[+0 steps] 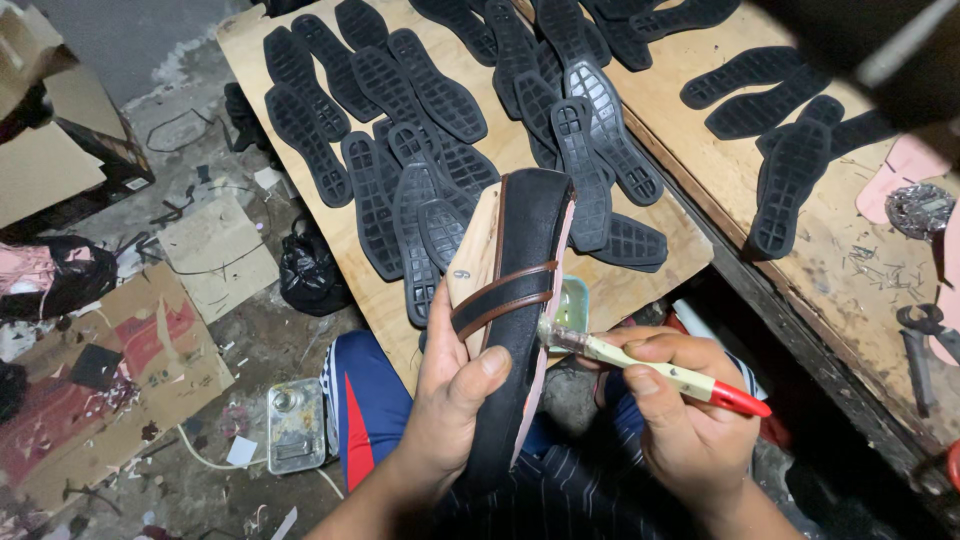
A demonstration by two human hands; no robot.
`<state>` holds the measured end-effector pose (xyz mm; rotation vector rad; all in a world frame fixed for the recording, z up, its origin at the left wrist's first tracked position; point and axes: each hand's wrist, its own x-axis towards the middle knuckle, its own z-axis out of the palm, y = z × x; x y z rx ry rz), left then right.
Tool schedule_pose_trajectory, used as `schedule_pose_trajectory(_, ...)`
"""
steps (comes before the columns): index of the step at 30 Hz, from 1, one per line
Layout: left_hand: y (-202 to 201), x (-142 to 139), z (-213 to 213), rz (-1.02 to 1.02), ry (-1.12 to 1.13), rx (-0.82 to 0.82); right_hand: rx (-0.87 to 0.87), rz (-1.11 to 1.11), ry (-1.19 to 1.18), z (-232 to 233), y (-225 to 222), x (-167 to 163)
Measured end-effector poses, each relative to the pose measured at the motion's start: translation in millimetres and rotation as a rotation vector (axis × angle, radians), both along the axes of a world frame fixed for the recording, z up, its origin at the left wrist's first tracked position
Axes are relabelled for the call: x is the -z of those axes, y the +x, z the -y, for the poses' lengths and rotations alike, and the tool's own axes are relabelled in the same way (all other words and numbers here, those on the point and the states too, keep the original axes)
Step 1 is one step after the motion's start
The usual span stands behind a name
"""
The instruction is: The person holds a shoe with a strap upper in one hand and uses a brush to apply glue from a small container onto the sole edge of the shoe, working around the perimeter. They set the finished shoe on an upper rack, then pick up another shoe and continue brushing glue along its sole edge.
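My left hand (450, 395) grips a sandal on a wooden last (515, 290), held upright with its black upper and brown strap facing me. In my right hand (685, 415) is a brush (640, 362) with a cream handle and a red end. Its bristle tip touches the right edge of the sandal, just below the strap. A small pale container (574, 300) shows behind the sandal, mostly hidden.
Several black rubber soles (420, 150) lie spread over a wooden board (250, 45) in front of me. More soles (790, 150) lie on a bench at right, with nails and pliers (925, 320). Cardboard, black bags and a metal tin (296, 425) litter the floor at left.
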<state>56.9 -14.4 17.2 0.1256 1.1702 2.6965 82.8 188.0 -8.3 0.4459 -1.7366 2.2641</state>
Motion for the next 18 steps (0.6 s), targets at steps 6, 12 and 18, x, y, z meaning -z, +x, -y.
schedule_pose_trajectory(6,-2,-2,0,0.003,-0.062,-0.062,0.008,-0.008,0.048,1,5,8)
schedule_pose_trajectory(12,-4,1,-1,-0.02,-0.05,-0.09,0.041,-0.075,0.207,2,15,12)
schedule_pose_trajectory(18,-5,4,5,0.07,-0.067,-0.089,-0.09,-0.07,0.096,7,37,15)
